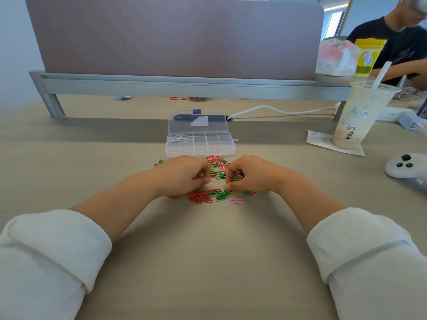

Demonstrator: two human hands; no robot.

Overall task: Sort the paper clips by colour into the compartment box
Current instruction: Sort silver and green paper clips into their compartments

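The fingers (204, 169) of the left hand (184, 175) were curled in toward the thumb, pinching a few small silvery paper clips (201, 174) that showed only as a glint in the gap. The fingers (231, 173) of the right hand (250, 175) were bent the same way, closed round a small bunch of dark metal paper clips (240, 173). Its thumb tip lay just beside a yellow paper clip (236, 193).

Both hands sat close together on the pale wood-grain desk (208, 250), over a loose heap of coloured wire paper clips (218, 172). A red cluster (199, 197) and a green cluster (221, 195) lay nearest the person, with 1 pink paper clip (237, 201) apart at the near edge. More pink ones (217, 159) lay at the far side, and a few green strays (159, 162) lay off to the left.

Just beyond the heap stood the clear plastic compartment box (200, 152), its hinged lid (197, 122) tilted back. White paper clips (180, 137) filled its far-left compartment. I could not tell whether the other compartments held anything.

To the right stood a lidded plastic cup of milk tea (362, 114) with a straw, on a white napkin (323, 140). A white handheld controller (406, 166) lay nearer the desk's right edge. A dusty-pink fabric partition (175, 38) ran across the back, and a second person in a dark shirt (399, 45) sat beyond it at the right.
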